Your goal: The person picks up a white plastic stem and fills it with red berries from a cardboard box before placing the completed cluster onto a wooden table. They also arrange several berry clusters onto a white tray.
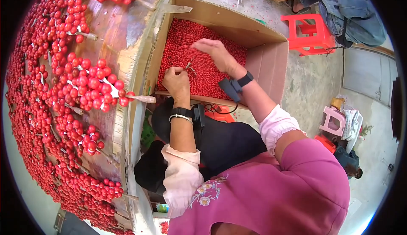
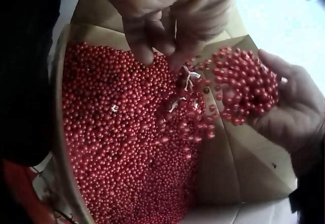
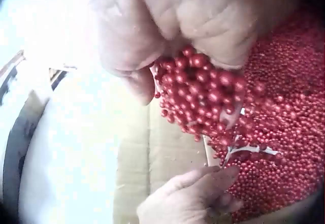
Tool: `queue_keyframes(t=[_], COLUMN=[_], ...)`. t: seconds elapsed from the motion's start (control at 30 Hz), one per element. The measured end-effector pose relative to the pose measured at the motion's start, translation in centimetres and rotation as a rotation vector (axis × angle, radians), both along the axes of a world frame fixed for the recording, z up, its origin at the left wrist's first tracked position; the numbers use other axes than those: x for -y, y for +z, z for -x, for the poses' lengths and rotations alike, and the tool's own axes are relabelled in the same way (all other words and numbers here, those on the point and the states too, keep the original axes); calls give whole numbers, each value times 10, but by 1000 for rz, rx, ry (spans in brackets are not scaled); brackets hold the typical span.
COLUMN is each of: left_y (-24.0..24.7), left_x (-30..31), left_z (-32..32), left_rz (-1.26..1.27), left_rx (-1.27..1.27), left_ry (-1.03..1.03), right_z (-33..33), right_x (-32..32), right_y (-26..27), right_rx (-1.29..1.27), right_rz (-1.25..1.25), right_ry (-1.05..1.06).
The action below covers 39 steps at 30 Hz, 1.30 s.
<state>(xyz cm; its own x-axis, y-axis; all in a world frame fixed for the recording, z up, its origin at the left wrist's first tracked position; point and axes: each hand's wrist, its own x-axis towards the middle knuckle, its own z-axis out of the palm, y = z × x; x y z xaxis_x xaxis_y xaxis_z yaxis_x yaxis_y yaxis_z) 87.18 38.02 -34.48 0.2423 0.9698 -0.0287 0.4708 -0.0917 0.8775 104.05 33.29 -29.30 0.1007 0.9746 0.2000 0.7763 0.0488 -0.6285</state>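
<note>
In the head view my left hand (image 1: 177, 82) pinches a small branched stem (image 1: 190, 66) over an open cardboard box (image 1: 265, 72). Loose red berries (image 1: 203, 82) lie thick inside the box. My right hand (image 1: 217, 57) is tilted beside the stem, its fingers fairly straight, and berries tumble off the palm in a blur. From the left wrist, a heap of berries (image 2: 246, 84) shows against the right palm (image 2: 292, 112), close to the pale stem branches (image 2: 189, 77). In the right wrist view, the left fingers (image 3: 203, 188) hold the stem (image 3: 231, 150) below the falling berries.
Left of the box stands a wooden table (image 1: 106, 27) spread with berry sprigs (image 1: 91, 82) whose stem ends stick out. A red plastic stool (image 1: 309, 33) is on the floor beyond the box, and a pink stool (image 1: 333, 120) stands farther right. The person's dark-clothed knees border the box.
</note>
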Motion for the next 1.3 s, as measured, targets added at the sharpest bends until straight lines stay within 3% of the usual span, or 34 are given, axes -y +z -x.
queue_keyframes(t=[0.1, 0.13, 0.23, 0.3, 0.37, 0.43, 0.47, 0.53, 0.57, 0.67, 0.7, 0.8, 0.9, 0.97, 1.0, 1.1, 1.13, 1.2, 1.27, 1.3], left_y=[4, 4, 14, 16, 12, 9, 10, 13, 16, 24, 25, 28, 24, 23, 24, 30, 32, 36, 39, 40], left_x=[0, 1, 2, 0, -2, -1, -2, -4, -5, -8, -9, -11, -11, -8, -8, -7, -7, -9, -11, -10], left_z=[0, 1, 3, 3, 4, 8, 8, 7, 8, 12, 13, 13, 12, 11, 10, 12, 15, 16, 14, 14], left_rz=[-4, -3, 94, 143, 144, 153, 235, 397, 400, 516, 519, 536, 543, 549, 541, 524, 497, 443, 442, 444], left_rx=[-3, -5, 92, 146, 167, 166, 218, 323, 318, 375, 372, 396, 380, 370, 376, 385, 410, 464, 475, 484], left_ry=[-1, 4, 54, 81, 91, 97, 123, 176, 174, 245, 244, 302, 289, 278, 276, 277, 291, 317, 302, 289], right_z=[28, 25, 0, -26, -28, -22, -15, -1, 8, 35, 33, 1, -12, -12, -7, 15, 15, 15, 47, 67], right_x=[-8, -7, 10, 43, 79, 109, 120, 129, 124, 112, 94, 32, 11, 3, 0, -7, -4, 11, 16, 12], right_y=[21, 17, -28, -99, -145, -194, -229, -281, -269, -222, -204, -145, -82, -50, -36, -8, -25, -89, -126, -159], right_rx=[-809, -811, -774, -423, -316, -214, -217, -583, -586, -618, -620, -2071, -1977, -148, -149, -1354, -1356, -1178, -888, -914], right_rz=[254, 253, 158, 306, 579, 798, 804, 851, 856, 285, 287, 308, 271, -96, -96, 288, 289, 512, 435, 467], right_ry=[-216, -216, -618, -790, -1056, -1175, -1176, -1189, -1191, -480, -483, -636, -459, -22, -27, -493, -489, -895, -586, -669])
